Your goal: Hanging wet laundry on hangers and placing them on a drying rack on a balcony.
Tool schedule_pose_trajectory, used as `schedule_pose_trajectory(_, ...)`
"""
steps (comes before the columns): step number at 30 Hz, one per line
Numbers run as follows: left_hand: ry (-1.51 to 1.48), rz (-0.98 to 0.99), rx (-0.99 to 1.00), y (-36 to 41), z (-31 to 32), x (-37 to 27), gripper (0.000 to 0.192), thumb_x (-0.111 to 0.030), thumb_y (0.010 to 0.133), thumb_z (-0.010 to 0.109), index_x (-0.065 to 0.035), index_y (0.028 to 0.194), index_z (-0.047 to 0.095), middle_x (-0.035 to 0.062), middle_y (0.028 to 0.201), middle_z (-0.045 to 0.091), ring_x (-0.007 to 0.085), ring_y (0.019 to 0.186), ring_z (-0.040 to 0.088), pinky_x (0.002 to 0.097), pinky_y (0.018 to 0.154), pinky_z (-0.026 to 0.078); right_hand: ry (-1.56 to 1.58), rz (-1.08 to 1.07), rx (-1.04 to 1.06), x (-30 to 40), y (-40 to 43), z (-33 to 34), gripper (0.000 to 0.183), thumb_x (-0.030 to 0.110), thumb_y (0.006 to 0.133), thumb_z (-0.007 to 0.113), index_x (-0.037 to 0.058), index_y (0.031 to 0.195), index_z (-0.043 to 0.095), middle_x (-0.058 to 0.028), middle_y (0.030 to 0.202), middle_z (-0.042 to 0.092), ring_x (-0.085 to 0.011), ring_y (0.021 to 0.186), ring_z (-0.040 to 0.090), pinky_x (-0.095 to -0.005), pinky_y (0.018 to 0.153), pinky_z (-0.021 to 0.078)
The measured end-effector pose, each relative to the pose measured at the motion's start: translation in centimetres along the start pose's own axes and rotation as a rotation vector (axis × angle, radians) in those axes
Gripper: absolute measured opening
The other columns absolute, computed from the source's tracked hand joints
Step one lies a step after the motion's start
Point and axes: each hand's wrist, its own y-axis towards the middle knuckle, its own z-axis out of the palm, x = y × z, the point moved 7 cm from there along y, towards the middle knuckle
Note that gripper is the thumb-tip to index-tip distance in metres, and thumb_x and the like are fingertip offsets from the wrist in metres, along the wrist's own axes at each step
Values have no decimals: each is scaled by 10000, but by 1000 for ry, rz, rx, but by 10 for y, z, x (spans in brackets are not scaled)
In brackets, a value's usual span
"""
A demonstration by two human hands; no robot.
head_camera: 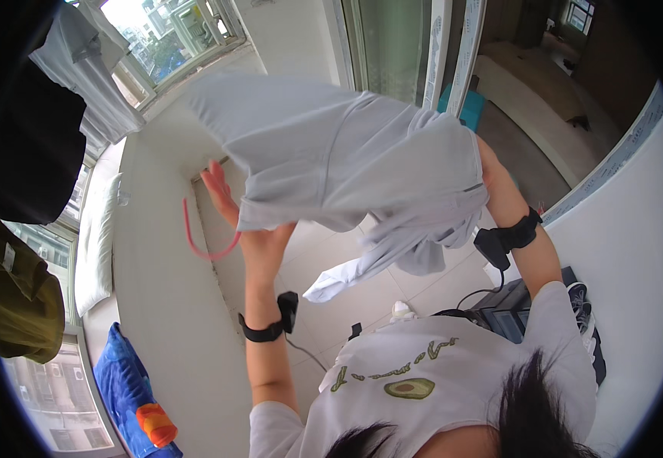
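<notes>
A light grey garment point(331, 154) is spread in the air before me, blurred at its upper left edge, with a bunched sleeve-like part point(343, 277) hanging below. My left hand point(263, 243) is at the garment's lower left corner, fingers extended up and partly covered by cloth; its grip is unclear. A curved pink-red piece point(211, 256), like a hanger hook, shows beside this hand, its far end hidden. On the right, my forearm point(503, 189) reaches behind the garment, and the cloth hides my right hand. Both forearms wear black straps with small devices.
Dark and olive clothes point(22, 292) and pale clothes point(96, 68) hang at the left near windows. A white pillow-like item point(99, 246) and blue cloth point(128, 383) lie on the ledge. Drawers point(503, 312) and shoes point(579, 303) stand at lower right, a sliding door frame point(463, 57) at upper right.
</notes>
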Motion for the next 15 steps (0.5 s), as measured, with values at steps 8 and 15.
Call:
schedule_pose_trajectory(8, 848, 380, 136, 76, 10, -71, 304, -56, 671, 593, -63, 971, 548, 145, 1041, 460, 304, 947, 436, 369, 811, 359, -18, -64, -97, -12, -2, -11, 273, 170, 859, 528, 19, 1083, 565, -88, 1017, 601, -160, 884, 593, -266, 771, 497)
schedule_pose_trajectory(15, 1008, 8, 483, 98, -31, -51, 249, -118, 819, 534, -14, 1043, 503, 177, 721, 570, 362, 618, 552, 393, 527, 422, -1775, -100, -222, 55, -25, -2, 319, 10, 731, 565, -3, 1050, 555, -90, 994, 525, -219, 916, 502, -258, 817, 397)
